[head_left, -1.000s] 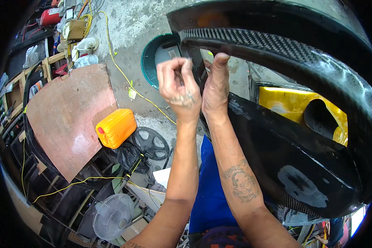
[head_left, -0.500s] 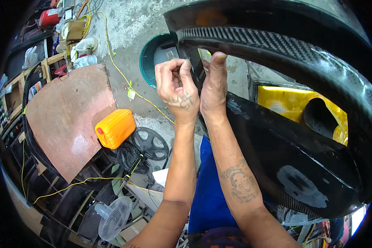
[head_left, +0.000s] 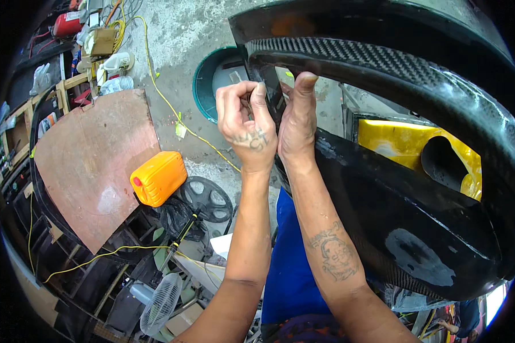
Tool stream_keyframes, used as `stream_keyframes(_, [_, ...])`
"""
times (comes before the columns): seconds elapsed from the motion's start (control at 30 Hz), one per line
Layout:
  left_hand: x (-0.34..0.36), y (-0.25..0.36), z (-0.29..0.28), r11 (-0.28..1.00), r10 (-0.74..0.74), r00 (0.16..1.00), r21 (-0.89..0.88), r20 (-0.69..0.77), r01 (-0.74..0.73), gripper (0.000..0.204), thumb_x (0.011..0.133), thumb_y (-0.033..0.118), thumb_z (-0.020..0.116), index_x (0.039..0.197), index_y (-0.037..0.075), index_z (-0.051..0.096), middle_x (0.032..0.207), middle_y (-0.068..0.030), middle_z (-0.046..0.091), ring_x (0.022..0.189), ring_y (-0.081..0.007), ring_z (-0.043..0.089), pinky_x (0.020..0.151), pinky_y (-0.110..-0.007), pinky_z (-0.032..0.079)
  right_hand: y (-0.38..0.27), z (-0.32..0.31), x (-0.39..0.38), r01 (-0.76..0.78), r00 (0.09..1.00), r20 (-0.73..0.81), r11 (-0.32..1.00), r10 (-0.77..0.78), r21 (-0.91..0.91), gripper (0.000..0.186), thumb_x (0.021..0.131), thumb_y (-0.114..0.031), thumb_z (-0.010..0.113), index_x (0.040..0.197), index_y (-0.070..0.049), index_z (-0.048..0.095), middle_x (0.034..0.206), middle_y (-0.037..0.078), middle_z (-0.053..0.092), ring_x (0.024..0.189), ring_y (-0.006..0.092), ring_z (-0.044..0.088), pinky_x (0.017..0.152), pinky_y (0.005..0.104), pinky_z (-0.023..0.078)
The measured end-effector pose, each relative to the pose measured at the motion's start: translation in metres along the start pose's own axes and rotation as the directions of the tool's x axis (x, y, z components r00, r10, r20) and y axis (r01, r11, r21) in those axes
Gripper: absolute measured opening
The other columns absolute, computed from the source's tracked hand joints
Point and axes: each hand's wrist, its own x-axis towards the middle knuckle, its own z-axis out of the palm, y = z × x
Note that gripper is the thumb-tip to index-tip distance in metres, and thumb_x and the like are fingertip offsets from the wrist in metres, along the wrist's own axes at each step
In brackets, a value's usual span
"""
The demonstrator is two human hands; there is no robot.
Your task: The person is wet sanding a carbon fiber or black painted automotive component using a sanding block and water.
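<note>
A large black carbon-fibre part [head_left: 412, 217] with a long opening fills the right side. My left hand [head_left: 245, 120] is closed at the part's left end, its fingertips pinched; what they hold, if anything, is hidden. My right hand [head_left: 297, 120] grips the narrow upright section beside it, thumb raised and fingers mostly hidden behind. The heels of both hands nearly meet. Beyond my fingers stands a green bucket [head_left: 203, 91].
An orange jerrycan [head_left: 157, 177] rests by a curved board [head_left: 86, 154]. A fan [head_left: 160, 303], black wheel [head_left: 206, 197] and yellow cord [head_left: 177, 108] lie around. A yellow moulded piece [head_left: 383, 134] shows through the opening. A person's hand [head_left: 447, 326] appears at lower right.
My left hand's curled fingers have shifted slightly, while my right hand stays in nearly the same grip. The fan head has swivelled to a more side-on angle.
</note>
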Motion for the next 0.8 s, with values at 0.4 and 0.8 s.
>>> stream_keyframes(0.4, [0.009, -0.001, -0.001, 0.999, 0.048, 0.999, 0.024, -0.020, -0.047, 0.007, 0.092, 0.002, 0.072, 0.091, -0.001, 0.066, 0.091, -0.0047, 0.059, 0.074, -0.0089, 0.054, 0.065, -0.023, 0.046, -0.005, 0.006, 0.002, -0.015, 0.999, 0.048, 0.997, 0.011, 0.081, 0.073, 0.095, -0.067, 0.061, 0.129, -0.003, 0.055, 0.120, 0.005, 0.059, 0.115, 0.0171, 0.051, 0.105, 0.0313, 0.036])
stream_keyframes(0.8, [0.019, 0.003, 0.000, 0.999, 0.041, 0.999, -0.004, 0.024, -0.041, 0.004, 0.090, -0.001, 0.069, 0.088, -0.001, 0.065, 0.087, -0.0097, 0.060, 0.071, -0.0182, 0.057, 0.061, -0.032, 0.046, -0.007, 0.003, 0.002, -0.041, 0.997, 0.067, 0.997, 0.037, 0.060, 0.073, 0.096, -0.067, 0.059, 0.130, -0.003, 0.055, 0.124, 0.008, 0.058, 0.117, 0.0189, 0.052, 0.107, 0.0335, 0.036])
